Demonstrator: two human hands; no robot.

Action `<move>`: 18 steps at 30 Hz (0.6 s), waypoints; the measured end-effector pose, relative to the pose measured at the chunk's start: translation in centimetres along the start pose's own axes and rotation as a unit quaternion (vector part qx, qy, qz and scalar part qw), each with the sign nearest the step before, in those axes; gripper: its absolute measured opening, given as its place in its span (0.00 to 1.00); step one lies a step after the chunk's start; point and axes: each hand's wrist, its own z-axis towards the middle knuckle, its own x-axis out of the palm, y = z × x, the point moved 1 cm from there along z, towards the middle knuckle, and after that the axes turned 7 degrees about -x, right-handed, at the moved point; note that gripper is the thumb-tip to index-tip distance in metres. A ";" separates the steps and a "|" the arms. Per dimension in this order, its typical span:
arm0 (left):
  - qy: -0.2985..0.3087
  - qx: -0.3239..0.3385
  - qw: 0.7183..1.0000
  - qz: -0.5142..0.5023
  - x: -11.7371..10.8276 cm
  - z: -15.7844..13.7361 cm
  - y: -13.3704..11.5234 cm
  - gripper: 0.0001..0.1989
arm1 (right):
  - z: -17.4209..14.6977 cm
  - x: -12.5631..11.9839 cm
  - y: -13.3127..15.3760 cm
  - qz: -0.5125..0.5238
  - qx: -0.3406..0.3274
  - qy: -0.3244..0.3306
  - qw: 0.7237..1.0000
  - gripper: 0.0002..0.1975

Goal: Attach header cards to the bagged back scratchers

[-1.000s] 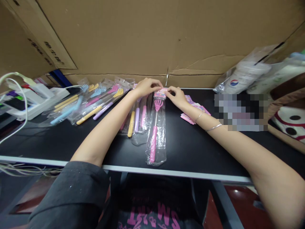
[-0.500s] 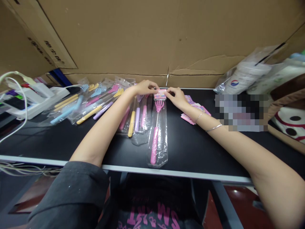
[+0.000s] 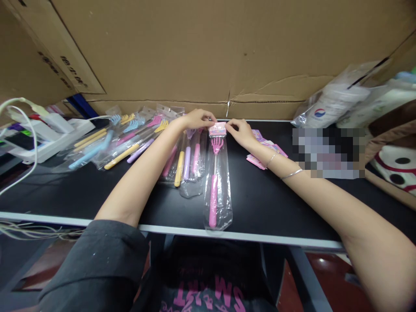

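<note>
A pink back scratcher (image 3: 213,197) lies in a clear plastic bag (image 3: 224,208), its claw end pointing away from me. Across the top of that bag sits a small pink printed header card (image 3: 217,129). My left hand (image 3: 199,118) pinches the card's left side, and my right hand (image 3: 239,132) pinches its right edge between thumb and finger. More pink and purple cards (image 3: 264,151) lie in a loose pile just right of my right hand. Several bagged back scratchers (image 3: 186,162) in yellow, purple and pink lie beside my left forearm.
Further bagged scratchers (image 3: 121,156) spread over the left of the black table (image 3: 269,203). A white power strip (image 3: 48,141) with cables stands at far left. At the right are a bagged Pepsi cup (image 3: 334,106) and a blurred-out patch. Cardboard (image 3: 195,52) walls the back.
The lower end of the bagged pink scratcher has swung slightly right and towards me. The header card has shifted a little left; both hands keep nearly the same place.
</note>
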 end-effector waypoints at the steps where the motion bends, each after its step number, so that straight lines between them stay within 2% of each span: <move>1: 0.000 0.000 1.000 -0.002 0.0 0.0 0.0 0.18 | 0.0 0.0 0.0 -0.001 0.001 0.000 1.000 0.10; 11: -0.016 0.028 0.999 0.010 0.1 0.1 -0.1 0.16 | 0.1 0.1 -0.1 0.009 0.016 -0.004 1.000 0.09; 18: 0.000 0.013 1.000 0.010 0.0 0.0 -0.1 0.15 | 0.1 0.2 -0.3 0.004 0.007 -0.010 1.000 0.09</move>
